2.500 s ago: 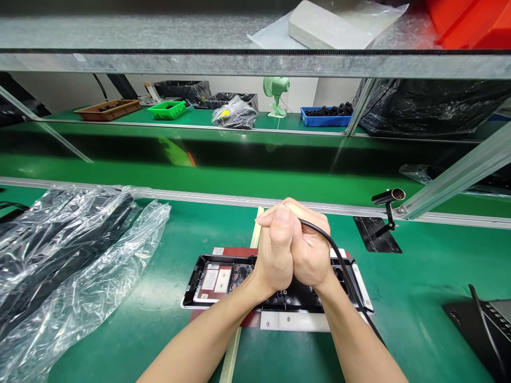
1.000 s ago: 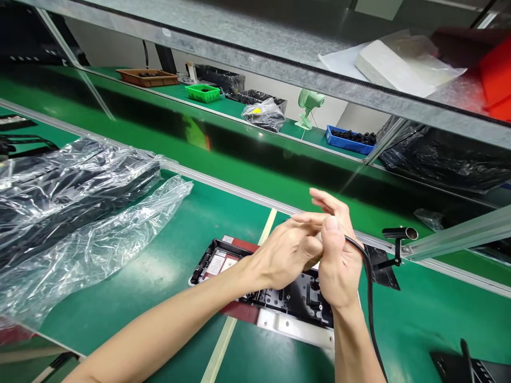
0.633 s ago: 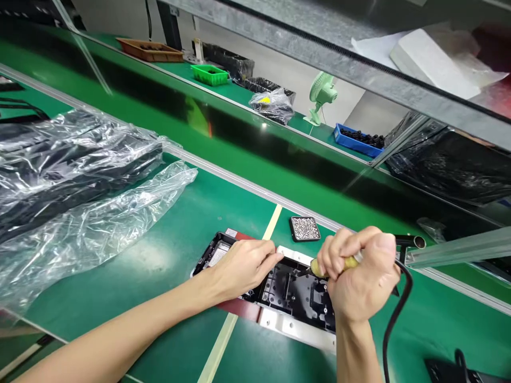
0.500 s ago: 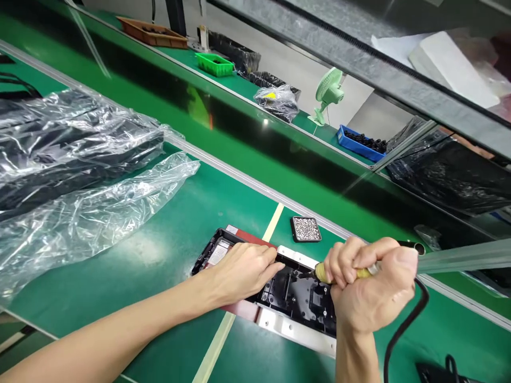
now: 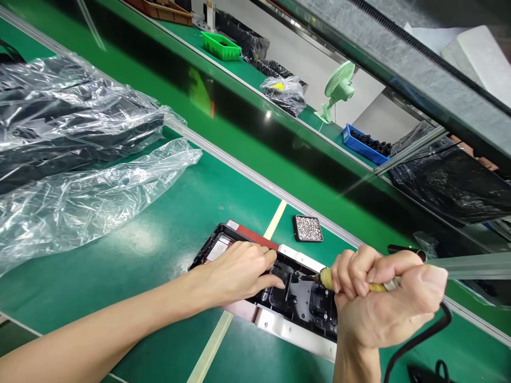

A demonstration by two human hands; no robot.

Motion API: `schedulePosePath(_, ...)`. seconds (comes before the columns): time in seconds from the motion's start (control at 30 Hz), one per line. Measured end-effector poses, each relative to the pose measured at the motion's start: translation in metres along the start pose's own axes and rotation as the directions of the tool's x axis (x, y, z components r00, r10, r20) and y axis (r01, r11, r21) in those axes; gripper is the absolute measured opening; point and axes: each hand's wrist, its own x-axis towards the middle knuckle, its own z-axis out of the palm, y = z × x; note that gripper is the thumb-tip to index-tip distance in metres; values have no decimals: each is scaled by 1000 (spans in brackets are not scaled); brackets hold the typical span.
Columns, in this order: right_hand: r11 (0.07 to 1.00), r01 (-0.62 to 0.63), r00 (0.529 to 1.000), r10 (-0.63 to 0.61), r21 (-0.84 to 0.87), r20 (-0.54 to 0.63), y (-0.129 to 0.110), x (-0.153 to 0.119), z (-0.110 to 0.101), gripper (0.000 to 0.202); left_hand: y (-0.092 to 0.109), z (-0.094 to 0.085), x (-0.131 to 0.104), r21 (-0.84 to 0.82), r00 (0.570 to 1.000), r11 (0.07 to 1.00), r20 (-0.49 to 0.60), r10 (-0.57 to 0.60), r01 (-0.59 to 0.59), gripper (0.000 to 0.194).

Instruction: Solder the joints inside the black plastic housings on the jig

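Casing point(image 5: 309, 298), black and open side up, lies at the lower centre of the frame, on a red board point(image 5: 241, 310) and a white bar point(image 5: 295, 332) over the green surface point(image 5: 159, 361). From where I stand, work inside it looks under way: the tip of the yellow-handled tool point(image 5: 326, 277) reaches down into it, though I can't make out just what it meets. Posts and ribs lie bare in there, with no cover on top. How many spots are done and how many are left, I can't tell.

The casing's long axis slants from centre left down towards lower right. The end with the white label point(image 5: 219, 249) points up and left; the opposite end goes out of sight behind the right wrist.

The left hand point(image 5: 243, 266) lies loosely open across the labelled half, holding nothing that I can see. The right hand point(image 5: 383, 303) has its fingers wrapped around the tool, and a black cord point(image 5: 447, 319) loops below that fist. A small box point(image 5: 308, 229) of silvery bits sits near the casing, above it in the frame.
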Motion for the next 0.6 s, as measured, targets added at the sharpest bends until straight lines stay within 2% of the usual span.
schedulePosePath(0.17,999,-29,999,29,29,18,0,-1,-3,36,-3,5,1,21,1000,1000,13,4,-4,42)
schedulePosePath(0.6,1000,25,999,-25,-8,-25,0,0,3,35,1,3,3,29,999,1000,45,-5,4,41)
